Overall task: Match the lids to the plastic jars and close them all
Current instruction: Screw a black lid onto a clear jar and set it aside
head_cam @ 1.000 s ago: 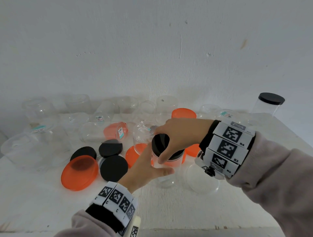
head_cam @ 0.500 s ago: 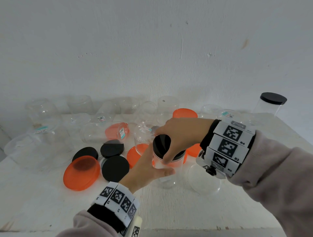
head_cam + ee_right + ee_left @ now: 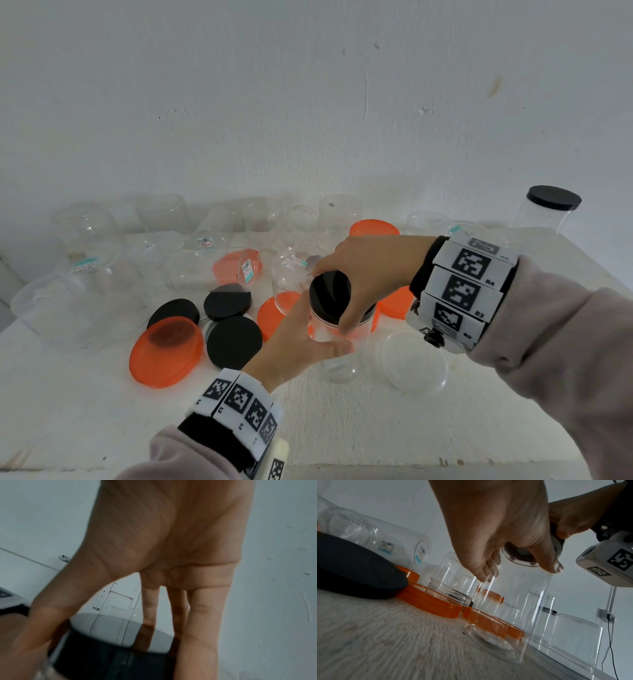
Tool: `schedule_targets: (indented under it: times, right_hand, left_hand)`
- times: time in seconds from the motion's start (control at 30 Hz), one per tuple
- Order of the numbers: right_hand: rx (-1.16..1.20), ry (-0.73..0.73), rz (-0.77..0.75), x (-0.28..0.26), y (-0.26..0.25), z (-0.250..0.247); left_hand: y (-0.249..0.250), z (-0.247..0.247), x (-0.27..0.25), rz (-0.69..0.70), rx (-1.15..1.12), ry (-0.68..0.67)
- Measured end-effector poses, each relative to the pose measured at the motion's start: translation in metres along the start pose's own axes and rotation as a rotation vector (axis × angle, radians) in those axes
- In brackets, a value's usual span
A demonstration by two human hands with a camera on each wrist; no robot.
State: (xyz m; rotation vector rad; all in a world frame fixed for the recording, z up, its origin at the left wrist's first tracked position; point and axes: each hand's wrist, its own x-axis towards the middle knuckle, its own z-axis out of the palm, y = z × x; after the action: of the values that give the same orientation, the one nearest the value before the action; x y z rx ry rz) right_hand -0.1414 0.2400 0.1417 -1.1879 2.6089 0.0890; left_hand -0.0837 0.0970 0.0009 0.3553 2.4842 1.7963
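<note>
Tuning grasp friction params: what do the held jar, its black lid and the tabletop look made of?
Jar: clear, glossy, thin-walled, orange lids show through it; looks like plastic. Black lid: opaque, smooth with a soft sheen that mirrors the wall in the right wrist view; likely plastic. Tabletop: matte white, brushed grain visible in the left wrist view; perhaps painted wood, uncertain.
</note>
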Motion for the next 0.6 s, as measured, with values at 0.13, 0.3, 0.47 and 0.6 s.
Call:
schedule_targets:
  times: [0.13,0.3,0.47,0.6]
  right_hand:
    - [0.012,0.022,0.049,0.0,-0.001,0.005]
    - [0.015,-0.152,0.056,0.0,0.0,-0.004]
    - [-0.014,-0.127,-0.01,-0.002,0.0,-0.007]
    - [-0.024,-0.059,-0.021,0.0,0.0,-0.004]
  left_hand:
    - [0.0,0.0,0.0,-0.001,-0.003,0.001]
    - [-0.002,0.0,0.001,-0.009,0.003,-0.009]
    - [-0.002,0.001,0.001,-0.001,0.008,0.004]
    - [-0.003,0.001,0.0,0.003,0.003,0.016]
